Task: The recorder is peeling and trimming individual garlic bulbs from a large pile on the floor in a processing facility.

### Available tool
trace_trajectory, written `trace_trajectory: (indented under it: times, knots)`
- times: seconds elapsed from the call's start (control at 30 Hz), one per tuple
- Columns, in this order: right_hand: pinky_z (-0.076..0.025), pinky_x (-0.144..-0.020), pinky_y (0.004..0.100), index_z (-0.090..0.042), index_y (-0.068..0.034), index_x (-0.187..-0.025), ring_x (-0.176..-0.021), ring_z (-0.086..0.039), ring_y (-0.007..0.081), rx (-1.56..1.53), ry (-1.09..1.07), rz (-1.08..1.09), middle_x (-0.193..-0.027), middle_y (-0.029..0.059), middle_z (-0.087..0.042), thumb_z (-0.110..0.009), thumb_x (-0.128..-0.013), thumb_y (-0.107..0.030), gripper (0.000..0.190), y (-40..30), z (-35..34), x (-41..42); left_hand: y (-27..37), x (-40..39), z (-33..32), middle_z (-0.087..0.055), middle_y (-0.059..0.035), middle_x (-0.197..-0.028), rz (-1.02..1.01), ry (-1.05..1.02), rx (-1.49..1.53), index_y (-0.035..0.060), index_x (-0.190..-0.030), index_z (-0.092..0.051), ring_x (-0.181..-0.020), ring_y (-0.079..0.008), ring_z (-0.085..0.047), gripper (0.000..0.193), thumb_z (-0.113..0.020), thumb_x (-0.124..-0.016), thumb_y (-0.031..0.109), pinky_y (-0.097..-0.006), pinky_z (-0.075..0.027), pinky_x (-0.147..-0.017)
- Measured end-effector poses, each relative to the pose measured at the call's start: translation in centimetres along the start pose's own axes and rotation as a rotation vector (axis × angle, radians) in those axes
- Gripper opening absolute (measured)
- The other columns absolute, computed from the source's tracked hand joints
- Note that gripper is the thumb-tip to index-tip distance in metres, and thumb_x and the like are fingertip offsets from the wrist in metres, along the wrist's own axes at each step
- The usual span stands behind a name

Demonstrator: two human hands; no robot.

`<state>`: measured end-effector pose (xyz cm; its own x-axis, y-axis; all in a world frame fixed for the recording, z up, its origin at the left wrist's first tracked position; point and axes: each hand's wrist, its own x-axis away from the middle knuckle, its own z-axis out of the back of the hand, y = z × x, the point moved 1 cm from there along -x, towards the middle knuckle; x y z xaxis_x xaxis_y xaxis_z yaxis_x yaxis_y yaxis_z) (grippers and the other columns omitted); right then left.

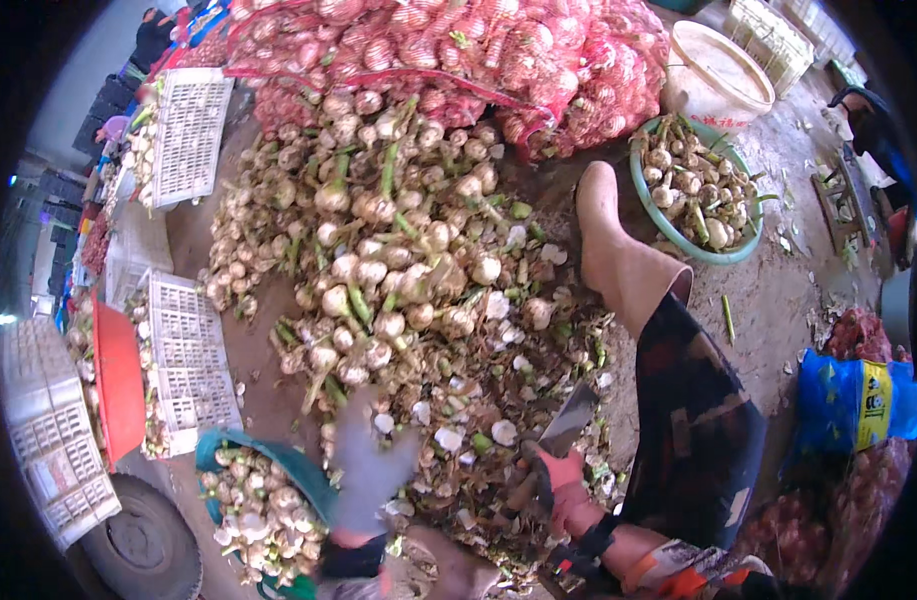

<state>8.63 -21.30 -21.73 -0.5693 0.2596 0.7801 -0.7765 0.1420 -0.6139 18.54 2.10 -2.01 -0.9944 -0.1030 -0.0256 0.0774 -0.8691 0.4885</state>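
Observation:
My left hand (372,465), in a grey glove and blurred, is over the near edge of a heap of garlic bulbs (383,262). Its thumb and fingers are apart, with nothing seen between them. Just left of it, a teal basket (319,484) holds trimmed garlic bulbs (263,517). In a pinkish-red glove, my right hand (563,480) grips a knife (571,420) by its handle. The broad blade points away from me, above scattered skins, roots and stem trimmings (473,405).
Red mesh sacks of garlic (443,45) form the far side. A green basin (646,191) of bulbs and a white bucket (717,82) stand far right. White plastic crates (192,360), a red basin (119,382) and a wheel (139,536) line the left. My boot (608,240) borders the heap.

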Motion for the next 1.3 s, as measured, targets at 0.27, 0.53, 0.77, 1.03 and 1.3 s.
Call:
trace_trajectory:
  times: [0.27,0.53,0.77,1.03,1.3]
  knots:
    - [-0.050,-0.069,0.0336,-0.060,0.004,-0.095,-0.075,-0.063,0.0187,-0.082,0.012,-0.005,-0.084,0.0092,-0.067,-0.076,-0.072,-0.020,0.037,-6.3,-0.6,2.8,7.9,-13.2,-24.5,-0.059,-0.0082,-0.105,-0.340,-0.341,-0.373,0.0095,-0.112,-0.057,-0.107,-0.0277,-0.050,0.049,-0.064,-0.066,0.025,-0.0507,-0.032,-0.095]
    - [-0.049,-0.072,0.0335,-0.063,0.003,-0.094,-0.075,-0.062,0.0207,0.216,0.006,0.055,-0.090,0.0101,-0.067,-0.074,-0.074,-0.023,0.035,-10.1,0.5,2.9,3.1,-5.4,-16.1,-0.066,-0.0120,-0.084,0.135,-0.433,0.064,0.0068,-0.098,-0.066,-0.080,-0.0291,-0.063,0.034,-0.063,-0.070,0.025,-0.0403,-0.048,-0.072]
    - [-0.050,-0.068,0.0378,-0.066,-0.015,-0.103,-0.076,-0.064,0.0309,1.160,-0.304,0.693,-0.079,0.0133,-0.067,-0.064,-0.077,-0.027,0.029,-12.4,-1.5,7.0,0.9,5.5,-3.9,-0.064,-0.0070,-0.069,0.392,-0.380,0.372,-0.0020,-0.092,-0.067,-0.064,-0.0088,-0.058,0.026,-0.070,-0.075,0.018,-0.0257,-0.047,-0.058]
    - [-0.051,-0.066,0.0367,-0.064,-0.008,-0.101,-0.076,-0.065,0.0277,0.314,-0.704,-0.159,-0.090,0.0131,-0.067,-0.059,-0.081,-0.036,0.035,-4.8,-0.5,2.8,3.7,7.1,-0.8,-0.062,-0.0085,-0.095,0.017,0.016,0.726,0.0066,-0.088,-0.062,-0.084,-0.0178,-0.060,0.026,-0.075,-0.066,0.005,-0.0282,-0.049,-0.074]
    - [-0.049,-0.051,0.0283,-0.061,-0.002,-0.100,-0.060,-0.061,0.0158,-0.108,-0.807,-0.161,-0.076,0.0049,-0.063,-0.059,-0.086,-0.042,0.042,-10.5,0.0,8.3,5.2,11.1,0.9,-0.054,-0.0117,-0.116,0.009,-0.456,0.527,0.0055,-0.118,-0.051,-0.104,-0.0229,-0.054,0.050,-0.072,-0.073,0.015,-0.0321,-0.044,-0.087]
